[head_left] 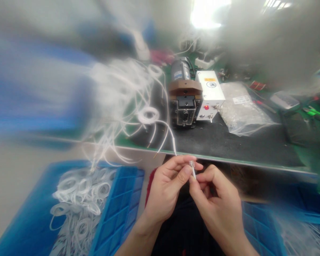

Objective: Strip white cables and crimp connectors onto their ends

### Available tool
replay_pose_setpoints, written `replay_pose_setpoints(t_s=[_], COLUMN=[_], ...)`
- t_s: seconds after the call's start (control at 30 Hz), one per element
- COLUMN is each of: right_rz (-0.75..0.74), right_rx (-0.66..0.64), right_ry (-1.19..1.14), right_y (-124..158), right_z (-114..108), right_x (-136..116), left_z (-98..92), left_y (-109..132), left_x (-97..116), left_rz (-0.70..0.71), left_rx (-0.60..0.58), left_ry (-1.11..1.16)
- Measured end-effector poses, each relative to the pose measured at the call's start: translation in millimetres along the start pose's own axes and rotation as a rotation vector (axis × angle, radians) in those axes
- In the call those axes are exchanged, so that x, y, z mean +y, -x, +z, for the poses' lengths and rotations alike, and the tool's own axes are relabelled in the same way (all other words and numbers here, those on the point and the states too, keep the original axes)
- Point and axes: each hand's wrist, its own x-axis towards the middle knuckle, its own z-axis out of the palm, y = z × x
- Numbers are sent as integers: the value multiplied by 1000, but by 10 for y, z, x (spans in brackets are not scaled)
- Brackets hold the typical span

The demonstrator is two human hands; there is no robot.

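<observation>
- Two bare hands up close together, just off the front edge of the bench, and both are mostly closed.
- Left hand has thumb and fingertips pinched around a tiny clear connector, fingers curled in behind it.
- Right hand is pinching the short bit of white cable right under that connector, thumb against the bent index finger, other fingers tucked in.
- So the connector sits pretty much between the two hands, standing upright with a slight tilt.
- One loose coil lies on the bench, and a cable hangs from it down behind the left hand. Can't tell if it's the same one being held.
- Big heap of white cables on the left of the bench, super blurry from where I am.
- Past the hands, a machine with a brown block and a see-through front cover, on a black mat.
- Touching it or just beside it: a white control box, red light glowing.
- Right of that, a clear plastic bag with a label.
- Blue crate lower left, stuffed with coiled white cables.
</observation>
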Motion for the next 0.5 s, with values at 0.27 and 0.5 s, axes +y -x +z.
replay_pose_setpoints(t_s=[0.27, 0.5], right_rz=[234, 389], right_rx=[22, 20], right_ry=[-44, -296], right_y=[107, 202], right_z=[-283, -325], right_x=[243, 395], left_z=[-854, -1419], left_y=[-543, -1203], left_x=[385, 680], left_rz=[617, 629], left_rx=[539, 491], left_ry=[-1326, -1659])
